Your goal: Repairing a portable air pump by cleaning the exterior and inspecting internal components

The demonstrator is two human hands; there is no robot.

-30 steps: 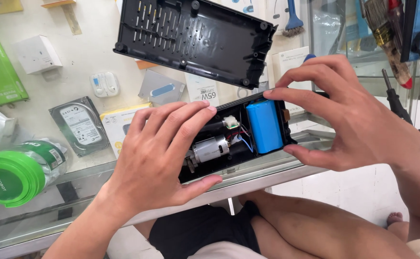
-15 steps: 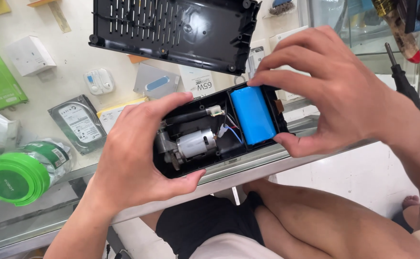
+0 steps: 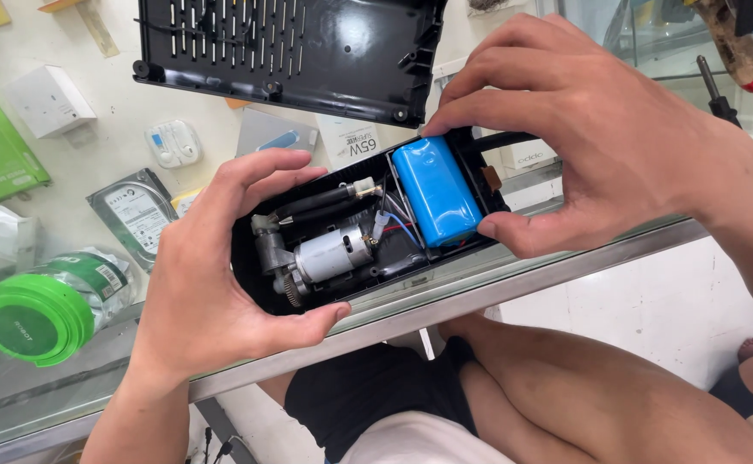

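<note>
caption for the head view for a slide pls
Both hands, left and right, hold an opened black device with blue battery and motor exposed.

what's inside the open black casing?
Inside the casing: a blue battery pack, a silver motor, a gear, black hoses and wires. Whatever lies beneath the battery is hidden.

left hand [image 3: 209,275] slid back — motor [image 3: 333,255] uncovered

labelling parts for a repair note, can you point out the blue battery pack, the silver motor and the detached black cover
blue battery pack [image 3: 437,202], head view, middle of its blue wrap
silver motor [image 3: 333,254], head view, its metal barrel
detached black cover [image 3: 308,47], head view, its slotted inner face
</note>
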